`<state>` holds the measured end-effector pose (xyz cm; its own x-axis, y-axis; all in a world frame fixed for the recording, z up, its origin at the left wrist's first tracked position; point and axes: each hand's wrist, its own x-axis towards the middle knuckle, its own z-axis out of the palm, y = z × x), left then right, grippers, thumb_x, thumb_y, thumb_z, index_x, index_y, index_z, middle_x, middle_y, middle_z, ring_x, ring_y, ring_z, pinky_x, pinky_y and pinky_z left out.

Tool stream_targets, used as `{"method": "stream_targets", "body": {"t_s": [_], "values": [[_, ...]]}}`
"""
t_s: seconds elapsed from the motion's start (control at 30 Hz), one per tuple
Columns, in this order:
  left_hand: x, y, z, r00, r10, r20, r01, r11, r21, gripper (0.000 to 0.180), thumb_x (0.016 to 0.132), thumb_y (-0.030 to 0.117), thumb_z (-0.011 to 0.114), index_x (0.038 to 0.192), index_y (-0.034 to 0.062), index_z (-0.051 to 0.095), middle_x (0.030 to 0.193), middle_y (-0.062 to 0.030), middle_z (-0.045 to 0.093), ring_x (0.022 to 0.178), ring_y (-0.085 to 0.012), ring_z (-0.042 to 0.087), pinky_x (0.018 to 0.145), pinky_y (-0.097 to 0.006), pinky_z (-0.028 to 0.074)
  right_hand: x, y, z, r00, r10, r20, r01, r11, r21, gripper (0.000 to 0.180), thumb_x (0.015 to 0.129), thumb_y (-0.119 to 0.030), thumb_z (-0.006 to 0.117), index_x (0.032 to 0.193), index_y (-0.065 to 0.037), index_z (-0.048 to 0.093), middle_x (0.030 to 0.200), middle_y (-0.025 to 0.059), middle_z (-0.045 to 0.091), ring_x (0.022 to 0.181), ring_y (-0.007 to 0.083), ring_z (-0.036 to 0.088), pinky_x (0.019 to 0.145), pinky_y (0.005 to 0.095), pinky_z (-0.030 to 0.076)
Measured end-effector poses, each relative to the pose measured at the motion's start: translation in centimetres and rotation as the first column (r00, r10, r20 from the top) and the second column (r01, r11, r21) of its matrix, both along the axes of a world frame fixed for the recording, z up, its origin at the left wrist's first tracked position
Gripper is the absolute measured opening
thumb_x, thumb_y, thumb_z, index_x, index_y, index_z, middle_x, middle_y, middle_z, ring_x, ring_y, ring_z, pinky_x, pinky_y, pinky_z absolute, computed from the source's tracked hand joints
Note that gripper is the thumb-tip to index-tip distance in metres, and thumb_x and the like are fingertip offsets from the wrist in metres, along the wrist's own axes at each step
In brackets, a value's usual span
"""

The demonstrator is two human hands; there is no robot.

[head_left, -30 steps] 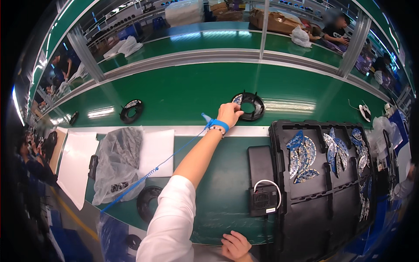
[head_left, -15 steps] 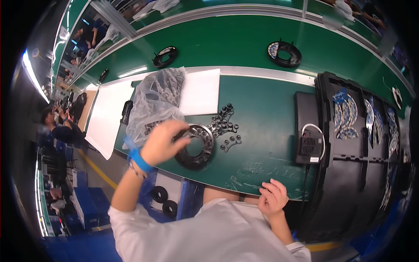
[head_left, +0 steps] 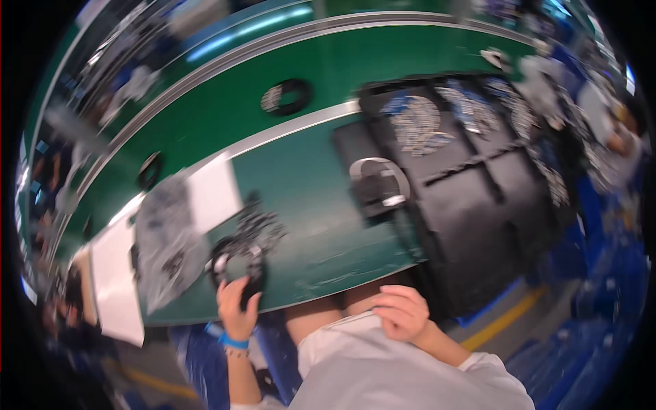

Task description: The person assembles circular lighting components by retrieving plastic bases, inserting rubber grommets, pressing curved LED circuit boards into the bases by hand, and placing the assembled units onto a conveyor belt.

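A: What did the black ring (head_left: 256,275) look like?

B: Round, dark and wide-banded, with an open middle and paler glints along its inner part. Motion blur hid the finer detail.

A: Where was it?

B: At the near left part of the green table (head_left: 307,239), close to the front edge. A heap of small dark parts (head_left: 256,225) lay just beyond it.

A: And the hands?

B: The left hand (head_left: 238,307) was at the ring's near side, half open, thumb apart from the fingers. Its fingers overlapped the rim, but I couldn't tell whether they gripped it. The right hand (head_left: 403,313) hovered over the person's lap, fingers loosely curled, with nothing visible in it.

A: What about containers?

B: A black divided tray (head_left: 451,212) stood on the right. Blue and silver speckled pieces (head_left: 417,123), some curved like leaves, lay in its three far compartments, and more ran down its right side.

A: Any others?

B: A clear plastic bag (head_left: 160,229) sat left of the ring, apart from it, beside a white sheet (head_left: 214,193). Dark bits showed through near its lower end, too smeared to identify.
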<state>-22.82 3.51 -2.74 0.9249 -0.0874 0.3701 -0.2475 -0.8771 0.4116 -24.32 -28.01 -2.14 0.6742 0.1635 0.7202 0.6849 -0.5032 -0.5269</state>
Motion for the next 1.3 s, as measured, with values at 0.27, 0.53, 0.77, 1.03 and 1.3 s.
{"method": "stream_targets", "body": {"t_s": [0.27, 0.53, 0.77, 1.03, 1.3], "values": [[-0.4, -2.4, 0.0, 0.989, 0.067, 0.132, -0.063, 0.998, -0.029, 0.027, 0.068, 0.006, 0.065, 0.093, -0.0003, 0.056, 0.093, -0.0121, 0.058, 0.088, -0.0318, 0.053, 0.087, -0.042, 0.038, 1.2, -8.8, 5.9, 0.837, -0.442, 0.322, 0.502, 0.855, -0.130, 0.021, 0.060, 0.005, 0.055, 0.077, -0.005, 0.060, 0.083, 0.0076, 0.061, 0.080, 0.0271, 0.058, 0.070, 0.0338, 0.050], [-0.1, -10.0, 3.5, 0.956, -0.260, 0.133, 0.270, 0.961, -0.062, 0.032, 0.061, 0.001, 0.068, 0.092, -0.0018, 0.056, 0.089, -0.0144, 0.058, 0.082, -0.0325, 0.052, 0.074, -0.038, 0.041, 6.7, -32.6, 4.4, 0.323, -0.932, 0.163, 0.916, 0.264, -0.302, 0.011, 0.068, -0.008, 0.056, 0.076, -0.004, 0.061, 0.080, 0.0140, 0.060, 0.077, 0.0316, 0.056, 0.073, 0.0394, 0.045], [3.5, -14.3, 1.4, 0.949, -0.284, 0.136, 0.282, 0.959, 0.030, 0.032, 0.062, 0.012, 0.069, 0.091, 0.0024, 0.058, 0.090, -0.0061, 0.058, 0.079, -0.0252, 0.050, 0.075, -0.037, 0.036, 8.2, -38.8, 3.3, -0.071, -0.963, -0.258, 0.778, 0.109, -0.618, 0.025, 0.064, -0.026, 0.069, 0.081, -0.007, 0.066, 0.083, 0.0113, 0.064, 0.081, 0.0261, 0.061, 0.075, 0.0352, 0.048], [5.0, -14.0, -1.4, 0.967, -0.217, 0.136, 0.225, 0.973, -0.047, 0.042, 0.062, 0.013, 0.071, 0.100, 0.0010, 0.055, 0.091, -0.0101, 0.057, 0.083, -0.0274, 0.049, 0.080, -0.040, 0.036, 9.5, -41.1, 2.6, -0.027, -0.905, -0.425, 0.738, 0.270, -0.619, 0.042, 0.055, -0.031, 0.077, 0.086, -0.005, 0.066, 0.088, 0.0140, 0.064, 0.086, 0.0263, 0.061, 0.079, 0.0333, 0.046], [4.5, -13.2, -0.8, 0.932, -0.255, 0.257, 0.290, 0.951, -0.109, 0.059, 0.061, 0.015, 0.072, 0.113, 0.0016, 0.048, 0.108, -0.0112, 0.054, 0.102, -0.0290, 0.048, 0.094, -0.046, 0.030, 6.8, -36.9, 7.4, -0.026, -0.967, -0.253, 0.806, 0.129, -0.578, 0.041, 0.059, -0.034, 0.074, 0.086, -0.004, 0.067, 0.078, 0.0102, 0.065, 0.071, 0.0170, 0.063, 0.070, 0.0291, 0.048]]}}
